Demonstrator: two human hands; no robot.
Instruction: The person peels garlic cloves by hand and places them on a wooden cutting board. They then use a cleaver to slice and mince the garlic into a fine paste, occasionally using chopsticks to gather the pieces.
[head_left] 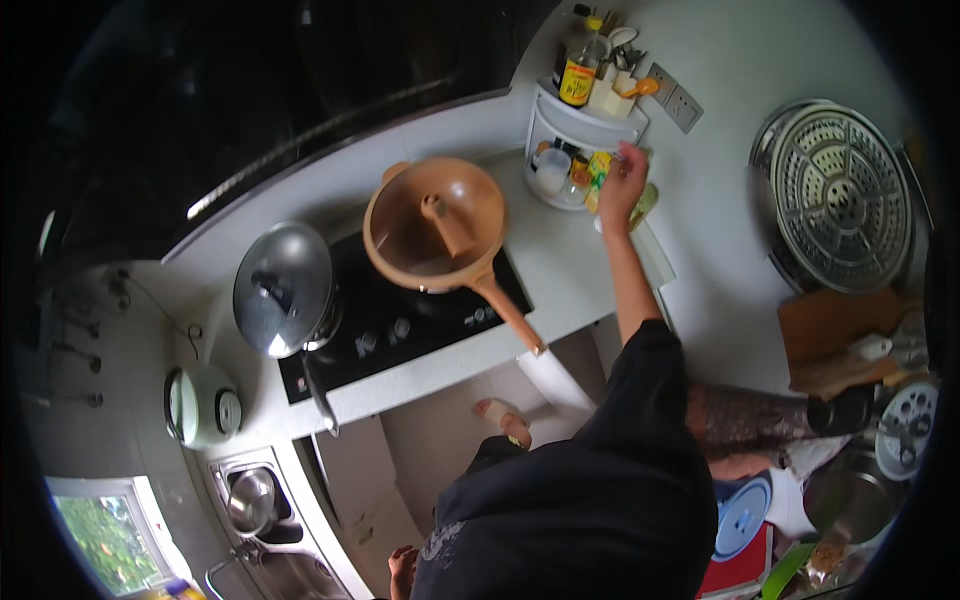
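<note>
- Hovering by the lower shelf of a white corner rack: that was the right hand, at the end of an arm stretched out over the counter.
- Its fingers pointed up and were kinda bent. Couldn't tell whether it was grasping anything or touching the stuff there.
- Nearest thing was a yellow-and-green packet on that lower shelf, just left of the fingers, with small jars near it. Something green showed right of the wrist, too blurry to name.
- The left hand was way down at the lower edge, beside the black shirt. Fingers looked loosely curled, but honestly couldn't tell if they had hold of anything.
- Up on the top shelf: 1 bottle with a yellow label, next to a pale utensil holder.
- Left of the rack, a brown wok sat on the black cooktop, handle poking out past the front edge.
- A 2nd pan with a metal lid was on the cooktop's left side.
- Far left had a sink with 1 metal bowl in it.
- Over on the right was a round metal tray full of holes.
</note>
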